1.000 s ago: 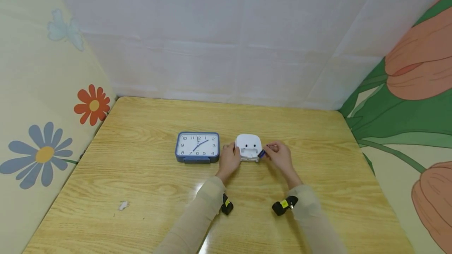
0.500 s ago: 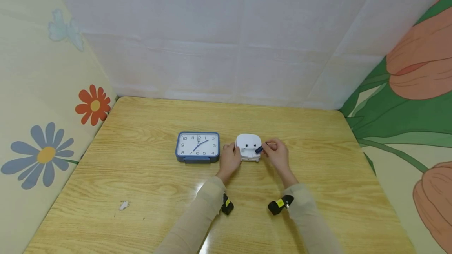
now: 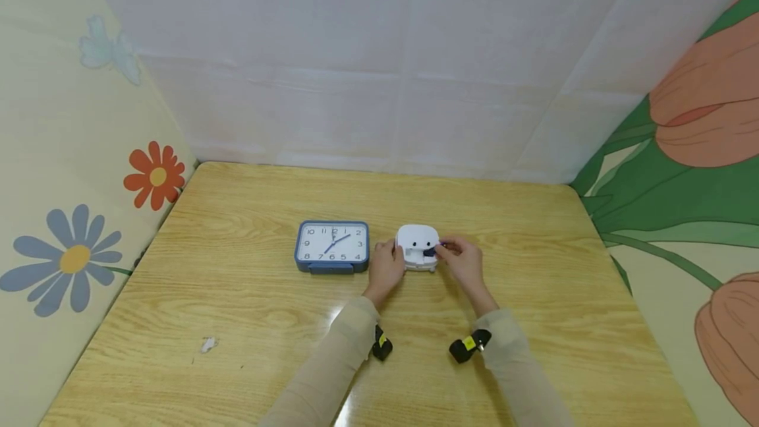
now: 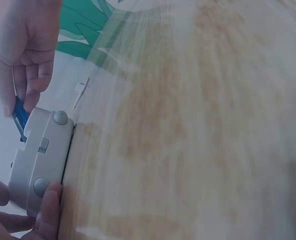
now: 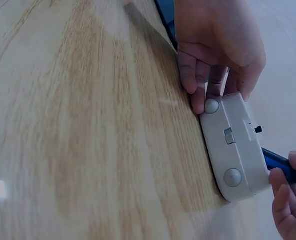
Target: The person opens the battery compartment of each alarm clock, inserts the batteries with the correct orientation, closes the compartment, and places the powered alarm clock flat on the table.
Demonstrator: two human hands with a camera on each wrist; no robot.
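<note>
A small white rounded device lies on the table, with two black dots and a recess like a battery compartment facing up. My left hand grips its left side, thumb on top. Between the thumb and fingers of my right hand is a slim dark-blue battery, its far end in the right part of the recess. In the right wrist view the battery slants behind the device's edge, which bears two round feet and a small latch-like notch. The right wrist view cannot show the recess itself.
A blue-framed rectangular clock lies face up just left of my left hand. A pale worn spot marks the wooden table at the front left. A white sheet hangs behind the table's far edge.
My right hand has moved slightly left, carrying the battery from beside the device's right edge into the right part of the recess. The left hand keeps its grip in place.
</note>
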